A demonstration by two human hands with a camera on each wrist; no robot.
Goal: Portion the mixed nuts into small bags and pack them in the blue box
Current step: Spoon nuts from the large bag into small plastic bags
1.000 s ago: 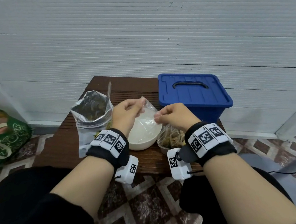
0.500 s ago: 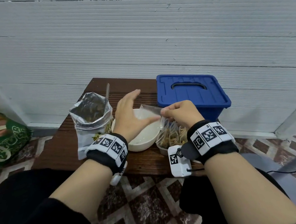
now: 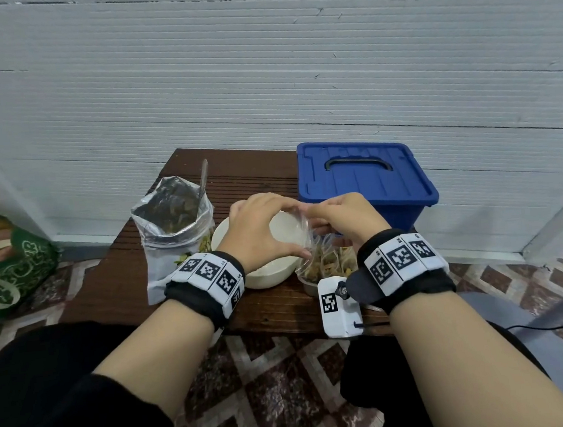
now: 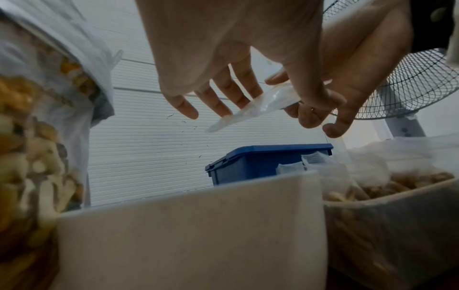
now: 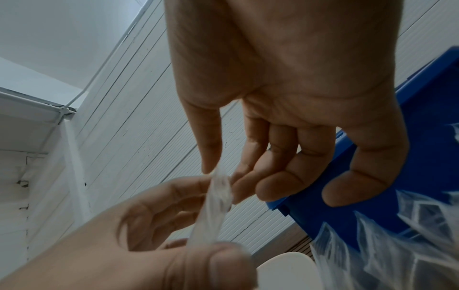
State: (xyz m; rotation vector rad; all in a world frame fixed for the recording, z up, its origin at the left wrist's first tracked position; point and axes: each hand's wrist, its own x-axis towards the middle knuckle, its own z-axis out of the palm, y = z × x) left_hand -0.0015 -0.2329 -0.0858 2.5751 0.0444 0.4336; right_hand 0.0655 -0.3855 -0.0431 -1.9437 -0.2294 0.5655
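Observation:
A small clear bag (image 3: 303,226) hangs between my hands, above the right edge of the white bowl (image 3: 269,276). My right hand (image 3: 311,214) pinches its top with thumb and forefinger. My left hand (image 3: 300,231) spans it, fingertips on the upper part and thumb lower down; the right wrist view shows the bag (image 5: 218,206) edge-on between them. The blue box (image 3: 362,178) stands behind at the right, lid on. The big foil bag of mixed nuts (image 3: 175,230) stands open left of the bowl, a spoon (image 3: 203,176) in it.
A clear tub (image 3: 326,267) of nut-filled small bags sits under my right wrist at the front edge of the low wooden table (image 3: 115,288). The wall runs close behind. A green shopping bag (image 3: 3,271) lies on the floor to the left, a fan (image 4: 417,84) to the right.
Half a second ago my left hand was spread flat off the bag; now its fingers and thumb are back on it. Both hands have drifted slightly right, toward the tub.

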